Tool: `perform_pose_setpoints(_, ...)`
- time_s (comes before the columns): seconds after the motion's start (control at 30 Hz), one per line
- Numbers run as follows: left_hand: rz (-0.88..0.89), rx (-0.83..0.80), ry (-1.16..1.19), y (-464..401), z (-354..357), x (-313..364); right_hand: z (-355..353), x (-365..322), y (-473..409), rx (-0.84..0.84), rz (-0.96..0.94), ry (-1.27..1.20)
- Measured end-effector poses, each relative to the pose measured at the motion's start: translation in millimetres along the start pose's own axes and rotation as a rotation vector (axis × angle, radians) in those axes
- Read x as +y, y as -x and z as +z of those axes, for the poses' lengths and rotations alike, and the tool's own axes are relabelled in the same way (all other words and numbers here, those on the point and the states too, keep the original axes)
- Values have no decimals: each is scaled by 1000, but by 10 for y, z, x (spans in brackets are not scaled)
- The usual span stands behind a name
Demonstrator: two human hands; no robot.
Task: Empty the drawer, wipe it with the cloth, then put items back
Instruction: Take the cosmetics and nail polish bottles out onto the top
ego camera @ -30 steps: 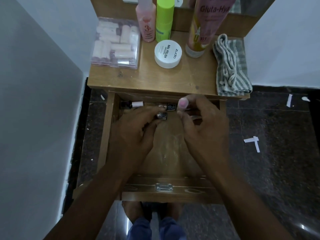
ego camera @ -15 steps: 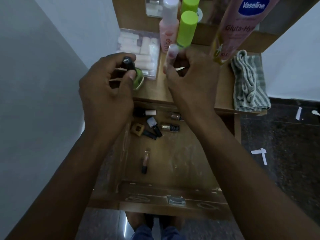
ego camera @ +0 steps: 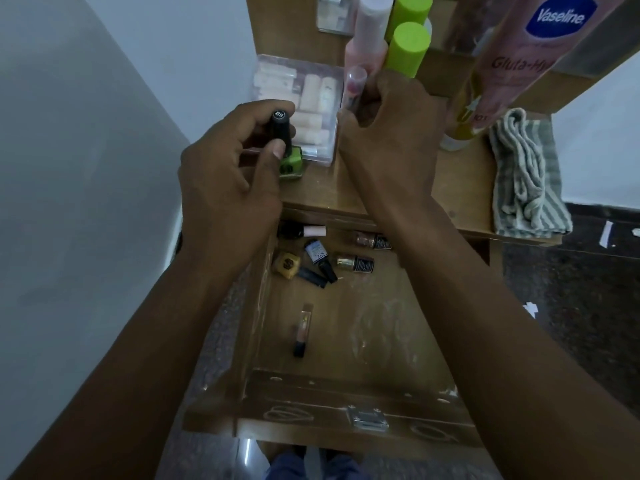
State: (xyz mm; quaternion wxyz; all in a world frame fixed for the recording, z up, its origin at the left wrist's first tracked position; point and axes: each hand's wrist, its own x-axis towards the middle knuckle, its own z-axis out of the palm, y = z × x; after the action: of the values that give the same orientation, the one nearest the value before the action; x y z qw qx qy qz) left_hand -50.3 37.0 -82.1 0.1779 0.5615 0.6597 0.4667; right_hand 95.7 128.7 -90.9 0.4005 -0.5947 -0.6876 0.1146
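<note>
1. Head view, purpose of the layout. The drawer [ego camera: 346,341] stands pulled out below both hands, and its contents are going up onto the bench [ego camera: 457,188] so that, by my reading, the drawer floor can be wiped. The emptying step is in hand and not finished.

2. Head view, left hand [ego camera: 228,171]. Its fingers [ego camera: 277,152] are curled round the black cap of a green nail polish bottle [ego camera: 291,162] and pinch it. The bottle base sits at or just above the bench, in front of a clear plastic box [ego camera: 304,105]; contact cannot be confirmed.

3. Head view, right hand [ego camera: 388,133]. The fingers are clenched round a slim clear tube [ego camera: 355,88], held upright – just beside the pink bottle [ego camera: 367,50] and green-capped bottle [ego camera: 407,46].

4. Head view, items remaining. Below the fingers, several small bottles [ego camera: 353,263] lie on their sides at the drawer's far end; a slim lip gloss tube [ego camera: 301,332] lies alone nearer the drawer front.

5. Head view, cloth. The striped cloth [ego camera: 526,174] lies bunched on the bench, right of the right hand, untouched.
</note>
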Motion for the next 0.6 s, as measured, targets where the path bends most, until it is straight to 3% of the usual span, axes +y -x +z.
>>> perform_pose_setpoints(0.6,21,-53,44,1,-27,-117,-510,-117,337,-8,26,-14)
